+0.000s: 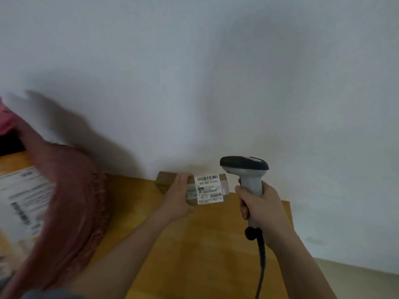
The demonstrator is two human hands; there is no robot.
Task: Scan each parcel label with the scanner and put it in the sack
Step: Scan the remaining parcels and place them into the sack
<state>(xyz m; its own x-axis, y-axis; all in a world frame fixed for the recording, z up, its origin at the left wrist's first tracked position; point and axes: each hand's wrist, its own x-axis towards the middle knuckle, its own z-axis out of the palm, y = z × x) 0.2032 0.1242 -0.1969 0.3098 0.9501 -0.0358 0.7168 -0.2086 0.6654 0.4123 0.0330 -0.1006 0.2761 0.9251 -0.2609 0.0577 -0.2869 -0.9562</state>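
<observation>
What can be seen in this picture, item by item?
small parcel: one, brown with a white barcode label, held near the table's far edge
second box: one, brown, behind the small parcel, against the wall
scanner: one, grey with a dark head, right of the small parcel
cable: one, black, hanging from the scanner's grip
sack: one, dusty pink, on the left
large parcel: one, white label, blurred, at the sack
table: one, wooden
wall: white, behind
hands: left hand holds the small parcel; right hand grips the scanner
</observation>
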